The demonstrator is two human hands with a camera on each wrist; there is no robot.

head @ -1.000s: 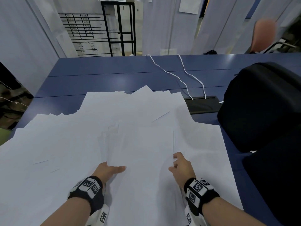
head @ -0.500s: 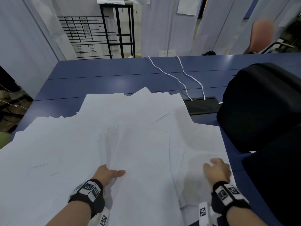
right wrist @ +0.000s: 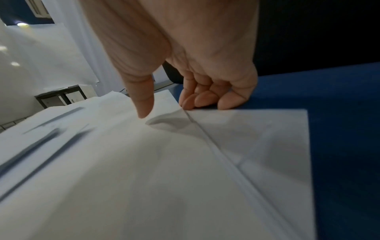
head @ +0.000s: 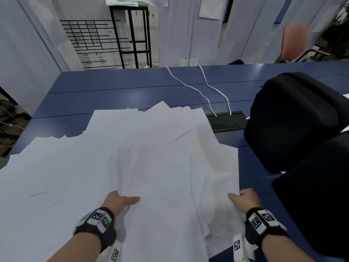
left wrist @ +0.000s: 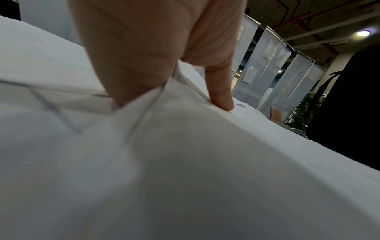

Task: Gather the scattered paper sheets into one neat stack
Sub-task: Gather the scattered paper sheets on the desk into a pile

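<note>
A: Where are the paper sheets (head: 143, 148), and what are the hands doing?

B: White sheets lie fanned in an overlapping spread across a blue table (head: 117, 86). The left hand (head: 120, 200) pinches a partly squared bundle (head: 158, 186) near the middle, thumb on top, fingers hidden underneath. The right hand (head: 245, 199) is at the spread's right edge, thumb pressing on top and fingers curled at the edge of a loose sheet (right wrist: 246, 133), which buckles slightly there.

A: Which step is this?

B: Probably collecting outliers. The next move likely needs that right-hand sheet slid inward onto the bundle without creasing; many sheets to the left remain scattered.

A: Any readable writing?

B: None. The sheets look blank, a distant wall chart (head: 90, 40) is too small to read, and both wristbands (head: 98, 219) carry only black-and-white square markers
</note>
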